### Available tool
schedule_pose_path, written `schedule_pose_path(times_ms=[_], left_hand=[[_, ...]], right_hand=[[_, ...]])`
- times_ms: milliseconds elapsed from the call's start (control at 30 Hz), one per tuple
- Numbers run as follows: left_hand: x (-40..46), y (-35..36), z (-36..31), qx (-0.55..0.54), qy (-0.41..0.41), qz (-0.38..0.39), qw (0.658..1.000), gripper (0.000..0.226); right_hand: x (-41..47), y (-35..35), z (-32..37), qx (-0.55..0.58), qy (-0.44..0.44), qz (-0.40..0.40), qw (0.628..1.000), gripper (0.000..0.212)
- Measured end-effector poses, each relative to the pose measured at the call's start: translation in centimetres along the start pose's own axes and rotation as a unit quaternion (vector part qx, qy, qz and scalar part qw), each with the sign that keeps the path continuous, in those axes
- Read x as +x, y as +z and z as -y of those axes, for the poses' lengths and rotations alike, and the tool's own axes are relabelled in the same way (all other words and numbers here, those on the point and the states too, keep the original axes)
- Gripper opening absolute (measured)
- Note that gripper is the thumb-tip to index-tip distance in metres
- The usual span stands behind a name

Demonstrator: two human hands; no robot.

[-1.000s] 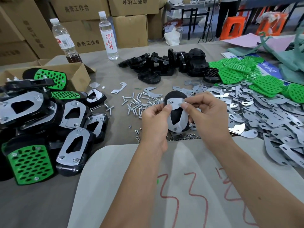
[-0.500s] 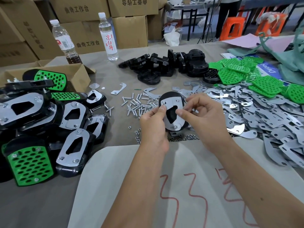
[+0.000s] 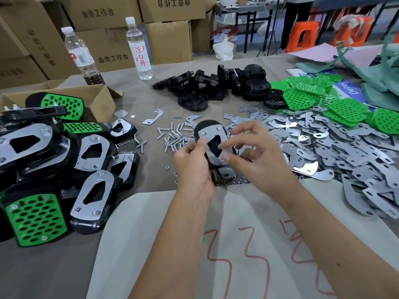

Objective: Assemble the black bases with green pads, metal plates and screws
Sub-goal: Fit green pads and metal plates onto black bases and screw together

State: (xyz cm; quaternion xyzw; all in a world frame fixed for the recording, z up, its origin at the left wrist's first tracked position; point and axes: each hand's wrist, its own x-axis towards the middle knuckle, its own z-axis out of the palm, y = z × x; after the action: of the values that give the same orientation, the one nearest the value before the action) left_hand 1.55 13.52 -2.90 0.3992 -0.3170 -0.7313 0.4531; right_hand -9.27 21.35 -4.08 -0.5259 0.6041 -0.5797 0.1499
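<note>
Two hands meet over the middle of the table [image 3: 133,83] in the head view. The left hand [image 3: 192,167] grips a black base [image 3: 208,126] by its near left edge, thumb laid on the metal plate [image 3: 212,137] that sits on top, and holds it tilted up above the scattered screws [image 3: 172,137]. The right hand [image 3: 257,156] is beside the plate's right edge with fingers loosely curled and fanned; a fingertip seems to touch the plate (the blur there keeps me from telling whether it pinches anything).

Half a second ago the base stood a little more square to the camera with the right fingers closed in on the plate's upper right corner; now the piece has leaned left and the right fingers have spread and dropped lower along the edge. The left grip has not changed.

Around them nothing has shifted: finished assemblies [image 3: 92,190] heaped at the left by a cardboard box [image 3: 101,100], bare black bases [image 3: 216,85] at the back, green pads [image 3: 345,108] and loose plates [image 3: 323,143] at the right, two bottles [image 3: 140,48] behind.
</note>
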Motion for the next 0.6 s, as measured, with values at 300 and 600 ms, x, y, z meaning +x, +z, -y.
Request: schedule_pose_path(times_ms=[300, 600], left_hand=[[0.0, 0.1, 0.0, -0.069, -0.002, -0.009, 0.998, 0.019], [-0.7, 0.9, 0.4, -0.117, -0.003, -0.009, 0.993, 0.013]], right_hand=[[0.1, 0.6, -0.6, -0.007, 0.056, -0.026, 0.998, 0.014], [0.4, 0.3, -0.8, -0.025, 0.066, -0.082, 0.994, 0.009]])
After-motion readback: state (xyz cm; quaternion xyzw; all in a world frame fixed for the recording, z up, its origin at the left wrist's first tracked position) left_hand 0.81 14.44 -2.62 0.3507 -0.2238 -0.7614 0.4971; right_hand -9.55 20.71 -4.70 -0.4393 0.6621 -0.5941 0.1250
